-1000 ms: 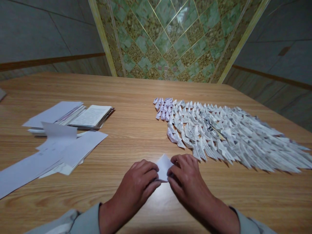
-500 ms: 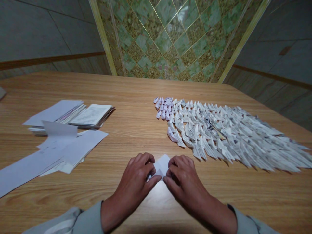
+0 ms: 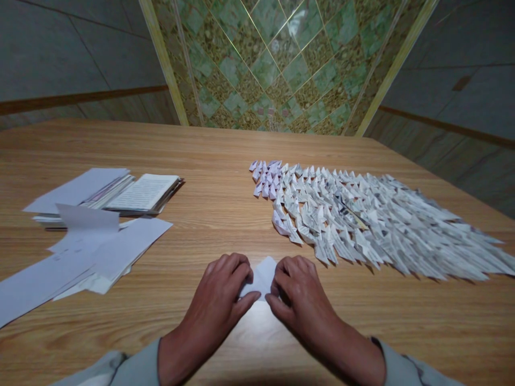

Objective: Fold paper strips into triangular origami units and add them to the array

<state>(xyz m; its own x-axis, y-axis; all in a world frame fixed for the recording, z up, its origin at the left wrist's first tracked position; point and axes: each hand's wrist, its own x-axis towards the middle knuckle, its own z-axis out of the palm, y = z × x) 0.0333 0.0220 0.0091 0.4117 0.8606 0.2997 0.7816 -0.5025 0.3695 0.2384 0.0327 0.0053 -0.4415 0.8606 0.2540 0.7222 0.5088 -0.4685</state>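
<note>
A small piece of folded white paper point(image 3: 263, 276) lies between my hands near the front of the wooden table, its pointed top facing away from me. My left hand point(image 3: 225, 287) grips its left side, thumb along the lower edge and fingers curled. On the right side, my right hand point(image 3: 300, 292) holds the paper with bent fingers and the thumb at the bottom edge. The fingers cover both sides of the fold. Beyond and to the right stand rows of small folded paper boats point(image 3: 362, 220), most with print, and some lilac ones point(image 3: 267, 179) at the left end.
On the left are loose white sheets point(image 3: 132, 241), one bent upright. Behind them lie a stack of paper point(image 3: 80, 187) and a printed booklet point(image 3: 145, 192). The wooden table point(image 3: 213, 161) reaches back to a green tiled wall point(image 3: 277, 69).
The view has shifted slightly, so things on the table sit a little further left. My thumbs have moved apart, and more of the paper's lower middle shows, lying flatter.
</note>
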